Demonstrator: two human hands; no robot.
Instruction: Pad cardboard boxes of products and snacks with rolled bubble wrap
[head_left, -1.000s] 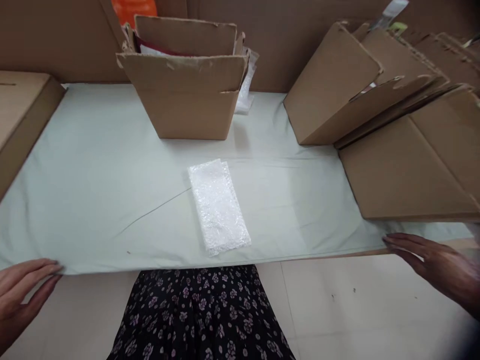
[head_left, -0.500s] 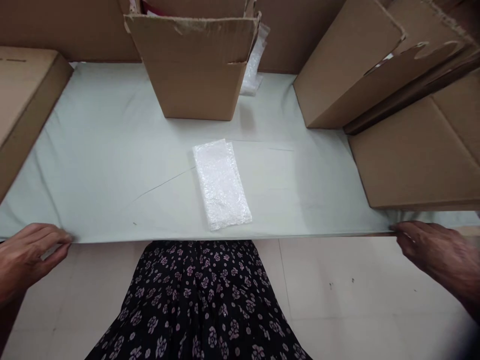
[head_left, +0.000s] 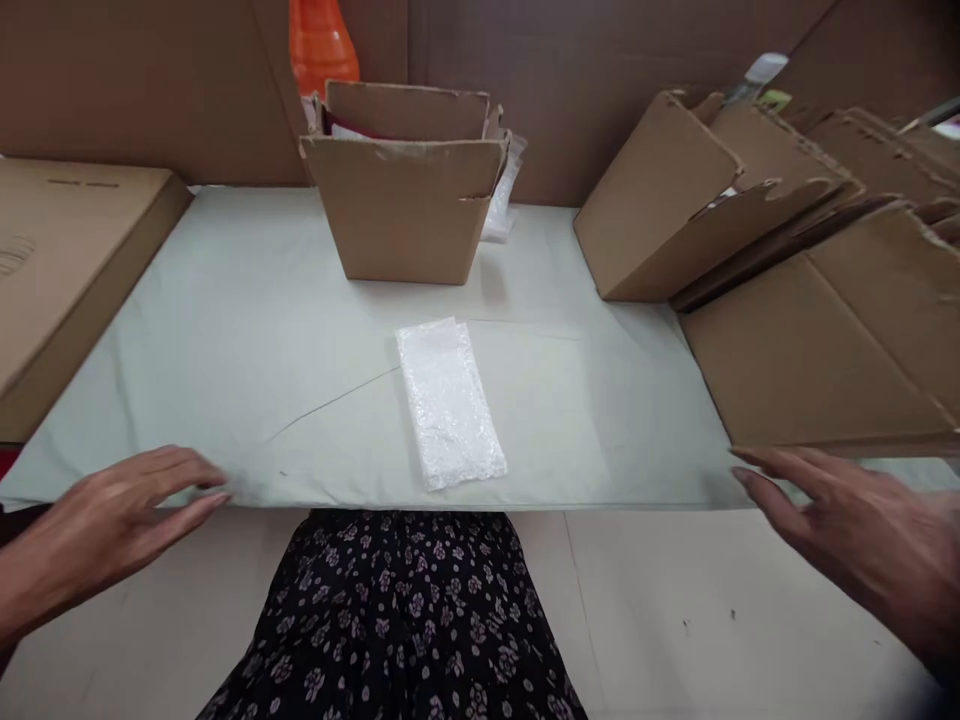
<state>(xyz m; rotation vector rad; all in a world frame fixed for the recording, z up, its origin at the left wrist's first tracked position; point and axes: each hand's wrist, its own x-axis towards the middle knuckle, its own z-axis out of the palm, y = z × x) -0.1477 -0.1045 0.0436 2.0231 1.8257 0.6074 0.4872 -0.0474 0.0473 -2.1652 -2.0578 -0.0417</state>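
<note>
A folded piece of bubble wrap (head_left: 451, 405) lies near the front edge of the pale green cloth (head_left: 247, 330) that covers the table. My left hand (head_left: 150, 500) hovers by the cloth's front left edge, thumb and fingers apart, with nothing between them. On the other side my right hand (head_left: 840, 520) is just off the front edge, below the nearest cardboard box on the right. Its thumb and fingers are also parted and hold nothing.
An open cardboard box (head_left: 409, 210) stands at the back middle, an orange object (head_left: 321, 45) behind it. More open boxes (head_left: 817, 350) crowd the right side. At the left lies a flat carton (head_left: 82, 260). A cardboard wall (head_left: 525, 90) closes off the back.
Both hands have let go of the cloth's front edge and moved inward, their fingers opening. The view has tilted up, showing more of the back. The bubble wrap stays in place.
</note>
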